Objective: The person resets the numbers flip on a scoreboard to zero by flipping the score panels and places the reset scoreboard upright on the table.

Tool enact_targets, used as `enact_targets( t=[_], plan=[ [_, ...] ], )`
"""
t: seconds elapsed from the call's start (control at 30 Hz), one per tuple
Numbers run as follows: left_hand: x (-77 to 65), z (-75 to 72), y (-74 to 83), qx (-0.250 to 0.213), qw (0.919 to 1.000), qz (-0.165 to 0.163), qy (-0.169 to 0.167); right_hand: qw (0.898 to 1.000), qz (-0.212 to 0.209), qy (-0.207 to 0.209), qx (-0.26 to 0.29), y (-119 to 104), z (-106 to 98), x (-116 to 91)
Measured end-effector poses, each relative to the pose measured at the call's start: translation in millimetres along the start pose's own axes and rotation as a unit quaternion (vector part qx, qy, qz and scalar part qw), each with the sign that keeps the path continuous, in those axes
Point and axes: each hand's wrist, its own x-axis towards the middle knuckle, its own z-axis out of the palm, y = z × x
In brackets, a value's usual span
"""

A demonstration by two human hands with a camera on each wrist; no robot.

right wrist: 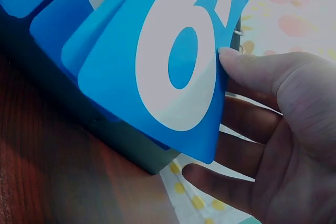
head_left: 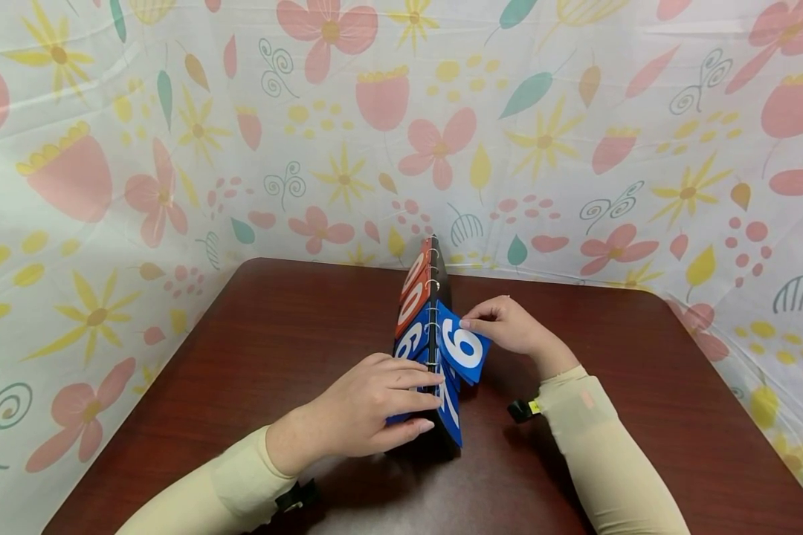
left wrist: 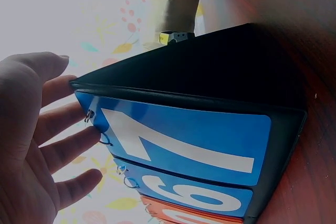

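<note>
A black tent-shaped flip scoreboard stands on the table, number cards hung from rings along its top. My right hand pinches the edge of a blue card with a white 6, lifting it away from the board at an angle. More blue cards fan out beneath it. Fingers spread, my left hand lies over the near end of the top edge. In the left wrist view its fingertips are by the rings, beside a blue card with a white 7.
Red cards with white zeros hang at the scoreboard's far end. The dark reddish wooden table extends on both sides. A white floral curtain hangs behind and beside it. Each sleeve has a small black device at the wrist.
</note>
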Motion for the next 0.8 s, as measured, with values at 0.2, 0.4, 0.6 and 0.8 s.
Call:
enact_targets(
  t=[0.2,0.4,0.6,0.8],
  plan=[
    [0.0,-0.4,0.2,0.002,1.0,-0.001,-0.002,1.0,0.009,0.017,-0.017,-5,-2,-1],
    [-0.6,-1.0,1.0,-0.002,0.9999,-0.005,-0.011,1.0,0.027,0.017,-0.001,-5,-5,-2],
    [-0.5,-1.4,1.4,-0.006,0.9999,-0.007,-0.014,0.999,0.036,-0.004,0.028,-1,-8,-3],
    [0.6,-2.0,1.7,-0.008,0.9998,-0.007,-0.017,0.997,0.033,-0.024,0.067,6,-14,-6]
  ],
)
